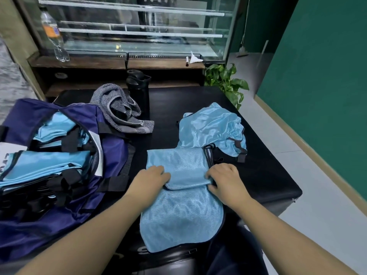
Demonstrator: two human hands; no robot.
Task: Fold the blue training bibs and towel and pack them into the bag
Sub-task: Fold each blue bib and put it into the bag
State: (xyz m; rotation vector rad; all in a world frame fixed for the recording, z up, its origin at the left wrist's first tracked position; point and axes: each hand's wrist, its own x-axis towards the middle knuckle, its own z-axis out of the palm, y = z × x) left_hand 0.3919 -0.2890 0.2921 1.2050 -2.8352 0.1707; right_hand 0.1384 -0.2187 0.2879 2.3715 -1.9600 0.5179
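A light blue bib (181, 211) lies flat on the black table (268, 175), its near end hanging over the front edge. Its far half is folded back toward me. My left hand (152, 178) grips the left end of that fold, and my right hand (224, 179) grips the right end. A crumpled blue bib (210, 128) lies just behind. The navy bag (111, 155) stands open at the left, with several folded blue bibs (45, 165) inside. A grey towel (121, 112) lies bunched behind the bag.
A black drinking bottle (138, 90) stands behind the towel. A wooden shelf with a clear plastic bottle (53, 34) and a glass case run along the back. A green plant (228, 82) sits at the table's far right corner. Floor lies to the right.
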